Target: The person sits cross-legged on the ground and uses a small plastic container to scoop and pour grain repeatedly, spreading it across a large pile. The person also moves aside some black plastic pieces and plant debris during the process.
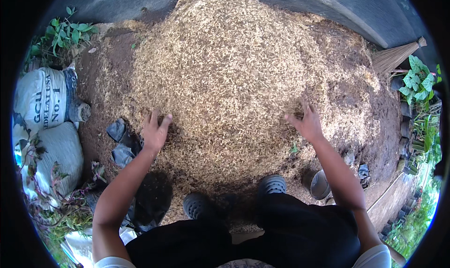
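Note:
A wide heap of pale tan flakes, like wood shavings or husks, spreads over brown soil in front of me. At its near left edge is my left hand, thumb apart from the fingers, with nothing seen in it. On the opposite side my right hand is at the heap's near right part, its fingers spread and likewise holding nothing visible. Both palms face inward across the flakes. Whether the fingertips touch the heap or hover just over it is hard to make out.
Two stuffed sacks stand at the left by plants. Crumpled black plastic lies near my left forearm. A grey pot rests below my right forearm. A broom leans far right, before a dark wall. Grey clogs are on my feet.

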The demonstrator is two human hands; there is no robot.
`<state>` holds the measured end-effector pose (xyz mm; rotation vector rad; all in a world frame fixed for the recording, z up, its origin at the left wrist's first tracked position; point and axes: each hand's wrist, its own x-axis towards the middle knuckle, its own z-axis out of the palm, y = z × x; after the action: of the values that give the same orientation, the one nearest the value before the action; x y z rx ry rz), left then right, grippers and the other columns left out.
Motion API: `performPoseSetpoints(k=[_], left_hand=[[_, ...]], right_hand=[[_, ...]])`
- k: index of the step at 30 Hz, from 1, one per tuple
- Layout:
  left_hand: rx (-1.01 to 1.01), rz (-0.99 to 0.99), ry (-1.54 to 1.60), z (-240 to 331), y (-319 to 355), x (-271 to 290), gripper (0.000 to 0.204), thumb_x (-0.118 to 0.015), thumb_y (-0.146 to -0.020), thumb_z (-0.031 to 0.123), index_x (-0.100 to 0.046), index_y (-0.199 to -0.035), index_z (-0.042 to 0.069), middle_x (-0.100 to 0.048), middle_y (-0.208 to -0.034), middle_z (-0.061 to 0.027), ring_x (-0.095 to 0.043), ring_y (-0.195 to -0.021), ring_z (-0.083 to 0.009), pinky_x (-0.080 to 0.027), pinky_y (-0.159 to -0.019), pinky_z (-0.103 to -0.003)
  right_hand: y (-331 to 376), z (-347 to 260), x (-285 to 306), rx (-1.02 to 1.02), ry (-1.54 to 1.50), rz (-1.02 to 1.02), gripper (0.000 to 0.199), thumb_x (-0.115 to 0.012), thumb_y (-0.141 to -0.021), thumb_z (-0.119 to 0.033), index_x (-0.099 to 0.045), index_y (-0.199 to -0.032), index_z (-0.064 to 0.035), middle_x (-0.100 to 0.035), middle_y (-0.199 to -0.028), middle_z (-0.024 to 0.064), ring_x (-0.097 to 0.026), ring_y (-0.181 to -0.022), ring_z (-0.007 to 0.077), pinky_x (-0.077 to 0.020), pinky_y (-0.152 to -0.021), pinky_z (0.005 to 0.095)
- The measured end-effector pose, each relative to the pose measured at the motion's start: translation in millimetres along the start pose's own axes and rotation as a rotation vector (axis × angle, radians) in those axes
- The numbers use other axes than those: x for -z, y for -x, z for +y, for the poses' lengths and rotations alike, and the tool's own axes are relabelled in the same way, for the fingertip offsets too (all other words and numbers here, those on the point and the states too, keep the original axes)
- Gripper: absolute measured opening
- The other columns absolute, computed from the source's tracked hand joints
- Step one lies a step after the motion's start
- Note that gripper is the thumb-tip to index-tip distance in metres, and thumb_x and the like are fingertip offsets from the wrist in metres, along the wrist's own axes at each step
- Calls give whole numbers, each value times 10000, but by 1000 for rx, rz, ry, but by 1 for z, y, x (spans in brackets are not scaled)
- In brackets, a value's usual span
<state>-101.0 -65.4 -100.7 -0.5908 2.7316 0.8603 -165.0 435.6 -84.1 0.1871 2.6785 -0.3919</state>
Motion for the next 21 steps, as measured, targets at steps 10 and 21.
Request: performPoseSetpoints(k=[10,21], left_hand=[[460,-217,227,52,-1,-31,1392,-642,-826,875,-76,-1733,-17,-249,-1732,-359,-324,-1595,-480,-286,-1326,-528],[522,-494,868,92,-4,-35,1168,-488,-925,870,-138,-1763,135,-206,-1779,-243,-138,-1667,-384,-136,-1316,-650]], right_hand=[[21,-47,-24,-533,-852,-324,1281,-838,-849,-605,-52,-1766,-179,-246,-1762,274,-247,-1626,457,-267,-1311,641],[10,-80,-6,-507,-1016,-525,1266,-686,-877,-742,14,-1763,-171,-14,-1816,232,-71,-1664,460,-115,-1294,730]])
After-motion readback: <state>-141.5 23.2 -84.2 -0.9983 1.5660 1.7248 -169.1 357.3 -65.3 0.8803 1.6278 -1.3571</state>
